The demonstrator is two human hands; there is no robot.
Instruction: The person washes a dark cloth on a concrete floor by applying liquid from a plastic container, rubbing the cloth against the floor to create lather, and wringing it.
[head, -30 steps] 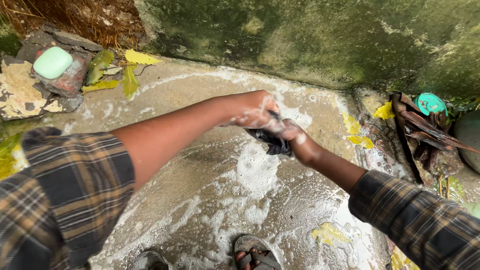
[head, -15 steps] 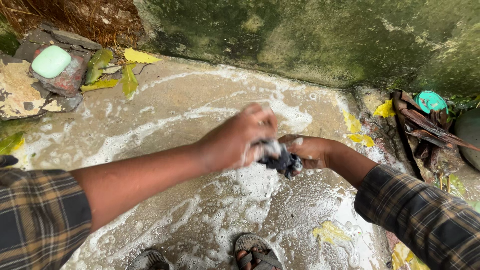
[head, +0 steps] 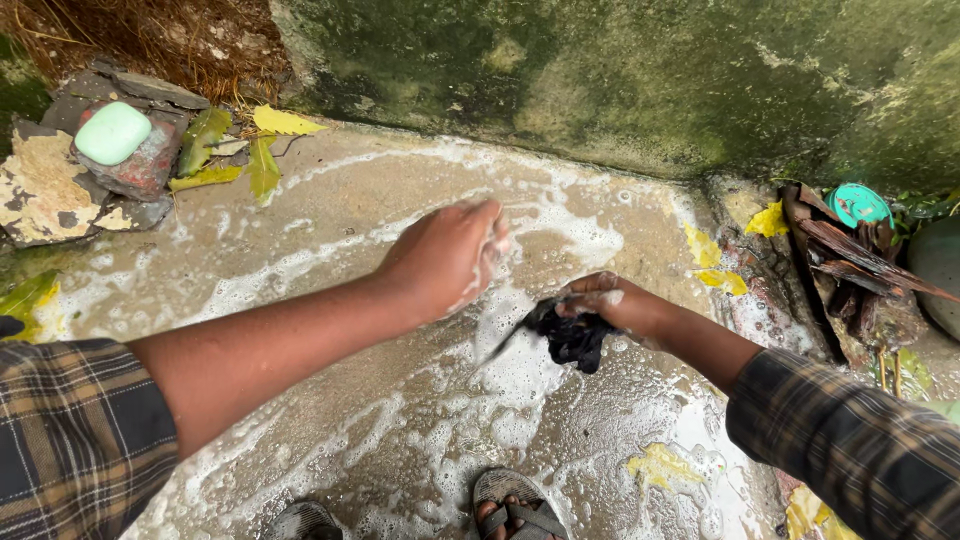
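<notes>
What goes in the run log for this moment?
left hand: soapy, apart from cloth | right hand: grips dark wet cloth | sudsy concrete floor

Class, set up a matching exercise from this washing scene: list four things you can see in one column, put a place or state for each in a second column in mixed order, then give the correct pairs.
Things:
1. green soap bar
2. dark wet cloth
3. teal round lid
4. sandal

Places or states:
A. gripped in the right hand, hanging over the foam
B. at the bottom edge, on the sudsy concrete floor
C. resting on a reddish brick, far left
D. among dark wood scraps, far right

Pairs: 1-C, 2-A, 3-D, 4-B
</notes>
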